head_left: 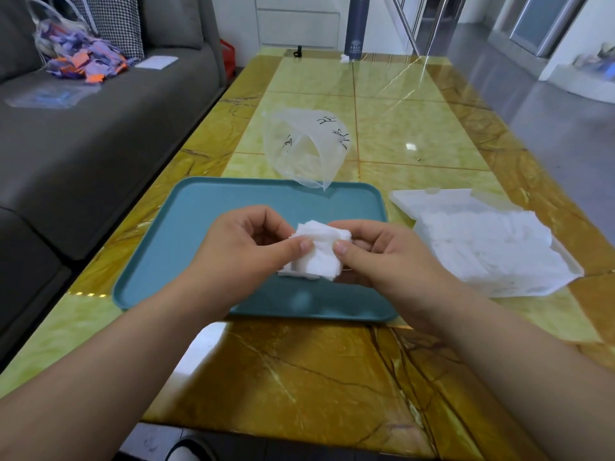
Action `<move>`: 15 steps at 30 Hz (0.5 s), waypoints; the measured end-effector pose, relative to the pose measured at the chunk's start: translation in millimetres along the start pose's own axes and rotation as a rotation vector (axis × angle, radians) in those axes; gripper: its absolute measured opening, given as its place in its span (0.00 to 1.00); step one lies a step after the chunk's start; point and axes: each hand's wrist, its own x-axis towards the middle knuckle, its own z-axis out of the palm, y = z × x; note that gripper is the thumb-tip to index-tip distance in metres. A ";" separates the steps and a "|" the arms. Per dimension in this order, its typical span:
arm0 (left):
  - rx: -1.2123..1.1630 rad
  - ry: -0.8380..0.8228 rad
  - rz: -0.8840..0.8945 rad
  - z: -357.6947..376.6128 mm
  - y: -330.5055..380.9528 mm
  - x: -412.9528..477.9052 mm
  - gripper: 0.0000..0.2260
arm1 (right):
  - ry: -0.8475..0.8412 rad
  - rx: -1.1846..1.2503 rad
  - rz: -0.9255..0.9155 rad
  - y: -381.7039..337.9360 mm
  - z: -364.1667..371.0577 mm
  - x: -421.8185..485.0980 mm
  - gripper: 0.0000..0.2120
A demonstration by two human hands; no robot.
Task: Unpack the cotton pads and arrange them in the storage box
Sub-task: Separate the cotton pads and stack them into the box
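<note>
cotton pads (pixel 321 251): white stack pinched between left hand (pixel 248 242) and right hand (pixel 382 257)
storage box (pixel 439 202): open, pad-filled, right of right hand

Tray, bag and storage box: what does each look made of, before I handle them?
Tray: likely hard plastic, smooth teal with a soft sheen and a moulded rounded rim.
Bag: thin clear plastic film, creased and see-through, with black writing on it.
Storage box: probably frosted white plastic, translucent at its edges.
Cotton pads: soft, fibrous white, presumably cotton.
</note>
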 end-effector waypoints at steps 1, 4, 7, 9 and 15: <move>-0.014 -0.014 0.002 -1.5 0.1 -0.1 0.09 | 0.017 0.007 0.006 0.7 0.0 0.8 0.14; -0.055 -0.063 0.016 -4.9 1.0 -0.1 0.07 | 0.055 0.029 0.023 1.2 -0.9 2.0 0.13; -0.098 -0.122 0.024 -4.1 3.2 -2.4 0.07 | 0.064 0.061 0.048 1.9 -2.0 2.5 0.11; -0.095 -0.140 0.025 -2.6 3.6 -3.0 0.07 | 0.061 0.071 0.063 2.4 -2.1 3.1 0.11; -0.055 -0.182 0.040 -6.2 5.6 -1.4 0.08 | 0.016 0.090 0.066 1.4 -3.4 3.8 0.14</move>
